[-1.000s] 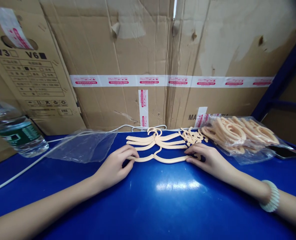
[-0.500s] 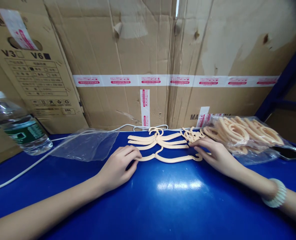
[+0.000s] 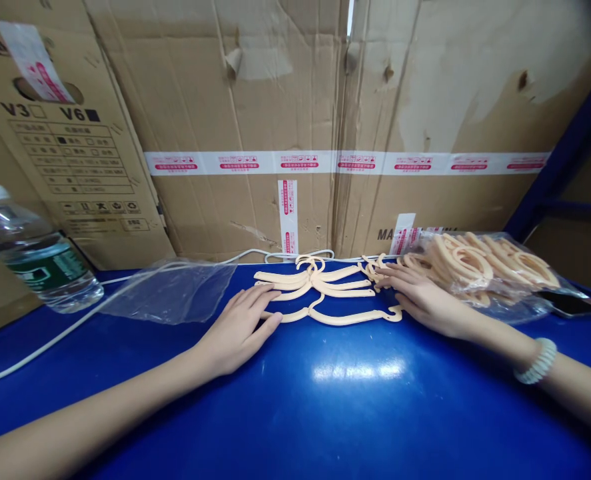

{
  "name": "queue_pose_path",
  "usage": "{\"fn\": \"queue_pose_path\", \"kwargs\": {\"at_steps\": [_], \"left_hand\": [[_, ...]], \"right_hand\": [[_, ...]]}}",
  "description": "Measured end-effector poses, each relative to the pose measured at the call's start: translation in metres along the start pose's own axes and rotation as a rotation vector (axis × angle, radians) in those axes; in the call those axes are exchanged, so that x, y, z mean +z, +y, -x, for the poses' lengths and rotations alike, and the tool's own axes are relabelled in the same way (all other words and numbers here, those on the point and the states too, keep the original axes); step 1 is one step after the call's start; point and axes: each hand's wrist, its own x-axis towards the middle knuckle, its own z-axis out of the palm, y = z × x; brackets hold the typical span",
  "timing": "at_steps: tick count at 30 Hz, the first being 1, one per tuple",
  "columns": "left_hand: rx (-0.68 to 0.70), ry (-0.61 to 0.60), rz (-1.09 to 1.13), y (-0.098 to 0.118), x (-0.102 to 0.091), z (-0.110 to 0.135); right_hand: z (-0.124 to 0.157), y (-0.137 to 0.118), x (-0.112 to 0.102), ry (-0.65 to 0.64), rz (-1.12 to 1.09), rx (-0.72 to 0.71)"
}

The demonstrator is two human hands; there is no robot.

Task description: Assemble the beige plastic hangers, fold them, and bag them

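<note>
Several cream hangers lie stacked flat on the blue table, their curved hooks toward the back. In front of the stack is one separate hanger, with a small hook piece at its right end. My left hand rests over the left ends of the hangers, fingers stretched out and thumb beside the front hanger's tip. To the right, my right hand reaches with extended fingers over a small pile of cream hook pieces, partly covering it. Its fingertips touch or hover just above the pile; I cannot tell which.
A clear plastic bag of cream hanger parts lies at the right, with a phone beside it. A flat clear bag, a white cable and a water bottle are at the left. Cardboard stands behind.
My left hand has loosened from the front hanger's left end, its fingers spreading forward over the stack. My right fingers have lifted and straightened slightly above the hook pieces. The hangers stay in place.
</note>
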Motion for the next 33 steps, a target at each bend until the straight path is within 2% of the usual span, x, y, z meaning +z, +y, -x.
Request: {"fn": "queue_pose_path", "kwargs": {"at_steps": [3, 8, 13, 19, 26, 33], "left_hand": [[-0.013, -0.017, 0.012, 0.0, 0.001, -0.001], [-0.057, 0.026, 0.111, -0.001, 0.0, -0.003], [0.015, 0.056, 0.13, -0.002, -0.002, -0.004], [0.09, 0.148, 0.176, -0.001, -0.006, -0.005], [0.104, 0.33, 0.213, -0.006, -0.005, -0.001], [0.119, 0.442, 0.256, 0.002, -0.008, 0.001]], "right_hand": [[0.002, 0.003, 0.005, -0.024, -0.05, 0.004], [0.002, 0.006, 0.011, 0.008, -0.072, 0.035], [0.001, 0.005, 0.011, 0.026, -0.101, 0.059], [0.001, 0.004, 0.01, 0.047, -0.091, 0.045], [0.001, 0.01, 0.013, 0.15, -0.051, 0.003], [-0.004, 0.007, 0.011, 0.201, -0.086, -0.022]]}}
